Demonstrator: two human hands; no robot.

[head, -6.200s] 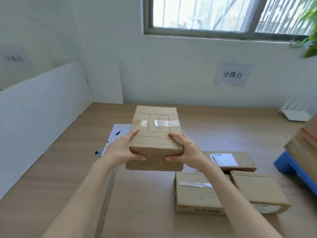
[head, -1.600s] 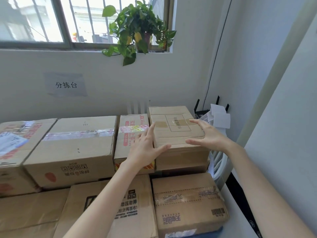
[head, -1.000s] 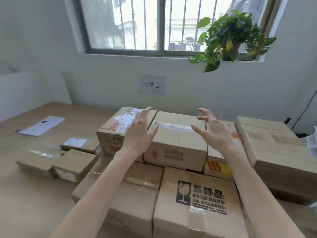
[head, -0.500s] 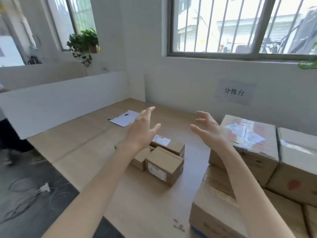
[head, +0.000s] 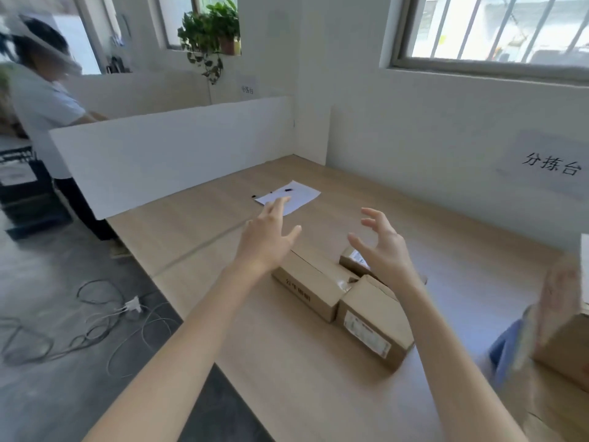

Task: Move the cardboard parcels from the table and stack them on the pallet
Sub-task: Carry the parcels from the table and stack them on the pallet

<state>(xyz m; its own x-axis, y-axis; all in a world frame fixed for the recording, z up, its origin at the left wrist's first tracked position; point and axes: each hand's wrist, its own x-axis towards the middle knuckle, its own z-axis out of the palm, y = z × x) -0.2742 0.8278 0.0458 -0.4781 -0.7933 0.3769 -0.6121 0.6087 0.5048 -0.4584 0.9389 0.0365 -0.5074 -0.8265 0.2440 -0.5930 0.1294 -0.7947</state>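
- Lying on the tabletop [head: 318, 387], the long parcel [head: 310, 283] is found just below the left hand [head: 269, 240], its long axis running from far-left to near-right.
- A labelled parcel [head: 376, 314] is seen touching its near-right end, below the right hand [head: 384, 250].
- Both hands are held open, empty, fingers spread.
- The pallet [head: 505, 349] is glimpsed, blurred, at the right.
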